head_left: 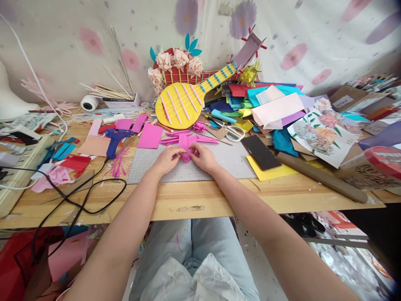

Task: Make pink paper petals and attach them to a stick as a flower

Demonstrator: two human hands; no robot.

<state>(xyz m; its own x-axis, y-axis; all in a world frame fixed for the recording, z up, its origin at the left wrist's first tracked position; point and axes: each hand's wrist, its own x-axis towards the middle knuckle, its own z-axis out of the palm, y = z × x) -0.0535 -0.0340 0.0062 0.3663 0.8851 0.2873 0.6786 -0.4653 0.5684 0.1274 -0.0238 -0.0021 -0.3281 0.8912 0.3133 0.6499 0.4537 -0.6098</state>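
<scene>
My left hand [170, 159] and my right hand [203, 157] meet over the grey cutting mat [232, 161], fingertips pinched on either side of one folded piece of magenta paper [184, 144]. Both hands are closed on its near end. Behind them lie several magenta paper strips [208, 139], and a crumpled magenta paper flower [199, 126] sits just beyond. A flat magenta sheet [150, 135] rests left of my hands. White-handled scissors [234, 133] lie to the right, on the mat's far side.
A blue glue gun [116, 140] with a looping black cord stands left. Behind the mat leans a yellow paper lute [178, 106]. A black phone [261, 152] and a wooden stick [322, 177] lie right, near stacked coloured paper [278, 108]. A power strip [21, 175] sits far left.
</scene>
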